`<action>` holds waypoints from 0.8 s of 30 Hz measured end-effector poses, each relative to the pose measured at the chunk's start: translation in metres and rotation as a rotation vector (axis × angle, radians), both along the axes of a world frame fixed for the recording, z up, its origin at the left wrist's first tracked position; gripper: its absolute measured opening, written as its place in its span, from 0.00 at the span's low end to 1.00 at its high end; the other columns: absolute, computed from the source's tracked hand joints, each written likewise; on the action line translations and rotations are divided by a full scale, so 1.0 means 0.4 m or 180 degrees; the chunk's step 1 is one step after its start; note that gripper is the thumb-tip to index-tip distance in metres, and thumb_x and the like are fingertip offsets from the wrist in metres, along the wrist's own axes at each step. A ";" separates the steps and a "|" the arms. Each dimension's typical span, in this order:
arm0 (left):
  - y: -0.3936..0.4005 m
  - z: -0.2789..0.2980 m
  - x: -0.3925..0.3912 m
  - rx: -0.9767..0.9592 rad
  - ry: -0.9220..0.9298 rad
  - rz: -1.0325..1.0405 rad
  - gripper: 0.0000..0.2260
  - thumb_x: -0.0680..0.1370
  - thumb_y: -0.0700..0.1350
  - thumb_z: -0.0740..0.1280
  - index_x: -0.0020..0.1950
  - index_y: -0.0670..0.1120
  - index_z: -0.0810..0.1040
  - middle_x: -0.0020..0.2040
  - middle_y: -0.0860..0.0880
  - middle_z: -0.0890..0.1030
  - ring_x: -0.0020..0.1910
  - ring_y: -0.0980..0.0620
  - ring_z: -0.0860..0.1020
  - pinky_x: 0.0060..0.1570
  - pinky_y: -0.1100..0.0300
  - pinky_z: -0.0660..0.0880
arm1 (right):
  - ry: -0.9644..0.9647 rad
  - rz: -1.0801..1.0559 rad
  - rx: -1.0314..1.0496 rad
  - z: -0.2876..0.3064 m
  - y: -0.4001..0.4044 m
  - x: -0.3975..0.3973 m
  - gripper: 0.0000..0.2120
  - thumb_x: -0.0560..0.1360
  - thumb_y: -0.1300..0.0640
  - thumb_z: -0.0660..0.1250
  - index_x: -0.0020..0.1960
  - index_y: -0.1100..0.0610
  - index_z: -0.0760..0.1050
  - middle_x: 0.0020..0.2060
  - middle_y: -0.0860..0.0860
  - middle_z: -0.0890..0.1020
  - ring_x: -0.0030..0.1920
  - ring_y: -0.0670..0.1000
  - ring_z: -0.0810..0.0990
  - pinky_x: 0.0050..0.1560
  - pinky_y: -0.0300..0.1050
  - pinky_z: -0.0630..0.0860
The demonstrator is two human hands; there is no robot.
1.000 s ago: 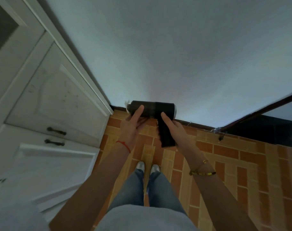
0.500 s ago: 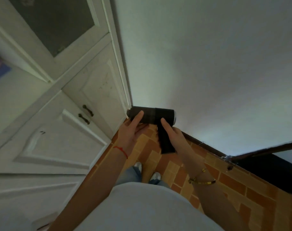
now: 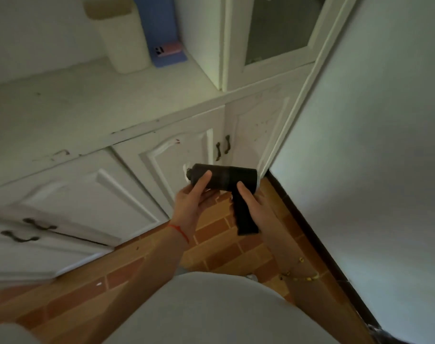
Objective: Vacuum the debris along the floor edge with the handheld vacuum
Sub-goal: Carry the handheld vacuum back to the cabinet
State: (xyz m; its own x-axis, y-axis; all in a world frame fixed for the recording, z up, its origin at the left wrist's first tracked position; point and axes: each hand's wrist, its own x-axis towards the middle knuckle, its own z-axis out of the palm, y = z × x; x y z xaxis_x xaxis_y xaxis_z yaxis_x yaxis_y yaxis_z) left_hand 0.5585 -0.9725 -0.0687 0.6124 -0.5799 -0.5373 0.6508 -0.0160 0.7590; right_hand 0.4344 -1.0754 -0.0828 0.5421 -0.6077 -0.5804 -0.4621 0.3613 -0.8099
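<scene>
A person is standing over a brick-patterned floor (image 3: 218, 247) and holding a black handheld vacuum (image 3: 225, 179) out in front of the body, up in the air near the middle of the view, well above the floor. Its barrel is lying roughly level, with one end pointing toward nine o'clock and the other, capped by a pale ring, toward three o'clock; its handle is hanging down toward six o'clock. The left hand (image 3: 190, 203) is cupping the nine o'clock half of the barrel from below, thumb lying up across the side, fingers wrapping underneath. The right hand (image 3: 254, 203) is closing around the handle, thumb resting at the joint where the handle is meeting the barrel. A thin red string (image 3: 179, 230) is circling the left wrist, and a gold bracelet (image 3: 299, 275) is hanging on the right wrist. White cabinet doors (image 3: 181, 157) with dark handles (image 3: 222, 148) are showing behind the vacuum from nine to twelve o'clock, under a worn white counter (image 3: 87, 112). At three o'clock a pale wall (image 3: 372, 170) is meeting the floor along a dark baseboard (image 3: 310, 227) that is running toward five o'clock. The floor edge itself is too dim to be showing any debris clearly.
</scene>
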 end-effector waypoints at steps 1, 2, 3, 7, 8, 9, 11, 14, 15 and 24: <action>0.038 -0.001 0.027 -0.0009 -0.0003 0.0107 0.19 0.76 0.48 0.72 0.63 0.40 0.77 0.55 0.43 0.85 0.54 0.49 0.84 0.57 0.56 0.80 | 0.0024 0.0070 0.0082 0.022 0.035 0.036 0.27 0.65 0.25 0.65 0.46 0.48 0.81 0.45 0.52 0.85 0.46 0.53 0.84 0.54 0.52 0.79; 0.078 -0.001 0.055 -0.0022 -0.0006 0.0201 0.19 0.76 0.48 0.72 0.64 0.39 0.77 0.56 0.43 0.85 0.54 0.48 0.84 0.59 0.55 0.79 | 0.0012 0.0115 0.0203 0.046 0.076 0.073 0.24 0.70 0.31 0.65 0.42 0.52 0.81 0.40 0.53 0.84 0.40 0.52 0.83 0.49 0.48 0.79; 0.119 -0.002 0.084 -0.0027 -0.0014 0.0291 0.19 0.76 0.47 0.72 0.63 0.39 0.77 0.56 0.42 0.85 0.55 0.48 0.84 0.59 0.54 0.79 | -0.0102 0.0223 0.0376 0.049 0.111 0.108 0.21 0.73 0.37 0.65 0.41 0.55 0.80 0.37 0.54 0.82 0.35 0.51 0.81 0.42 0.43 0.79; 0.297 -0.002 0.203 -0.0017 -0.0079 0.0647 0.17 0.77 0.47 0.72 0.62 0.39 0.77 0.54 0.42 0.85 0.55 0.47 0.84 0.59 0.54 0.80 | -0.0336 0.0438 0.0434 0.061 0.270 0.260 0.19 0.77 0.45 0.64 0.41 0.60 0.78 0.29 0.53 0.79 0.28 0.50 0.78 0.29 0.38 0.76; 0.343 -0.002 0.232 -0.0006 -0.0109 0.0722 0.17 0.77 0.47 0.71 0.61 0.39 0.78 0.54 0.42 0.85 0.55 0.47 0.84 0.59 0.54 0.79 | -0.0361 0.0503 0.0445 0.064 0.313 0.297 0.20 0.77 0.44 0.64 0.43 0.61 0.77 0.29 0.54 0.79 0.28 0.51 0.78 0.30 0.40 0.76; 0.390 -0.002 0.260 0.0005 -0.0138 0.0787 0.16 0.77 0.47 0.71 0.60 0.39 0.78 0.54 0.42 0.85 0.55 0.47 0.84 0.59 0.54 0.80 | -0.0353 0.0564 0.0431 0.059 0.356 0.333 0.20 0.77 0.43 0.64 0.44 0.62 0.77 0.30 0.55 0.79 0.28 0.51 0.78 0.31 0.41 0.77; 0.477 0.001 0.314 -0.0003 -0.0164 0.0919 0.16 0.77 0.47 0.71 0.60 0.40 0.78 0.55 0.42 0.85 0.55 0.47 0.84 0.59 0.55 0.80 | -0.0407 0.0656 0.0441 0.050 0.436 0.400 0.20 0.77 0.43 0.64 0.45 0.62 0.78 0.32 0.56 0.80 0.30 0.52 0.79 0.34 0.43 0.78; 0.586 0.011 0.387 -0.0014 -0.0206 0.1111 0.16 0.77 0.47 0.72 0.60 0.40 0.78 0.55 0.42 0.85 0.55 0.47 0.84 0.60 0.54 0.79 | -0.0459 0.0777 0.0538 0.058 0.540 0.488 0.19 0.77 0.44 0.64 0.45 0.61 0.78 0.33 0.56 0.80 0.31 0.52 0.79 0.34 0.43 0.78; 0.618 0.016 0.409 -0.0018 -0.0210 0.1187 0.16 0.77 0.47 0.72 0.60 0.39 0.78 0.55 0.42 0.85 0.55 0.47 0.84 0.60 0.54 0.79 | -0.0462 0.0827 0.0542 0.064 0.568 0.514 0.19 0.77 0.44 0.65 0.46 0.62 0.78 0.33 0.56 0.80 0.31 0.52 0.79 0.34 0.42 0.78; 0.767 0.060 0.598 -0.0038 -0.0337 0.1570 0.15 0.76 0.50 0.72 0.58 0.42 0.78 0.54 0.43 0.85 0.55 0.48 0.84 0.61 0.54 0.78 | -0.0630 0.1452 -0.0035 0.106 0.673 0.721 0.20 0.79 0.45 0.63 0.56 0.62 0.78 0.42 0.58 0.84 0.39 0.53 0.82 0.41 0.43 0.79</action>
